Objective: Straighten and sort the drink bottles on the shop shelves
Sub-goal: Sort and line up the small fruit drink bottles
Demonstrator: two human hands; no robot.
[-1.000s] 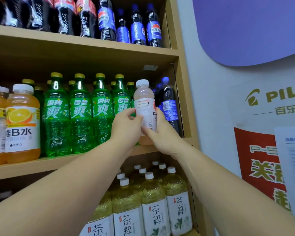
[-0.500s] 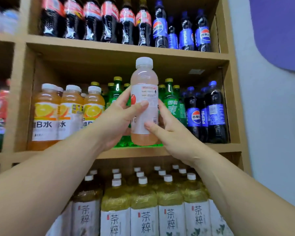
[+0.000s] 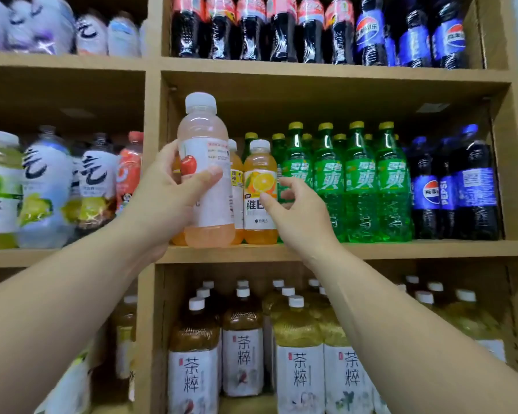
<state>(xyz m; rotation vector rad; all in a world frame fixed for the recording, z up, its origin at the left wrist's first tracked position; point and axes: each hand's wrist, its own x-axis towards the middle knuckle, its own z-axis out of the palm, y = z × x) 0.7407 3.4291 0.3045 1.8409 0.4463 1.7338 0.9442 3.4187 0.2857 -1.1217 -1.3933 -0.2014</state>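
Before shelves (image 3: 371, 251), the pink bottle (image 3: 203, 135) is clasped by curled fingers (image 3: 168, 151) of the left hand (image 3: 162, 201); right of it the right hand (image 3: 299, 218) is spread, perhaps brushing the orange bottle (image 3: 259, 164).

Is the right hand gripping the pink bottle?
No, only the left hand grips the pink bottle; the right hand is open by the orange bottle.

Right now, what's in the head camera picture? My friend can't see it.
The left hand holds a pink bottle with a white cap in front of the middle shelf. The empty right hand reaches toward an orange drink bottle beside green bottles.
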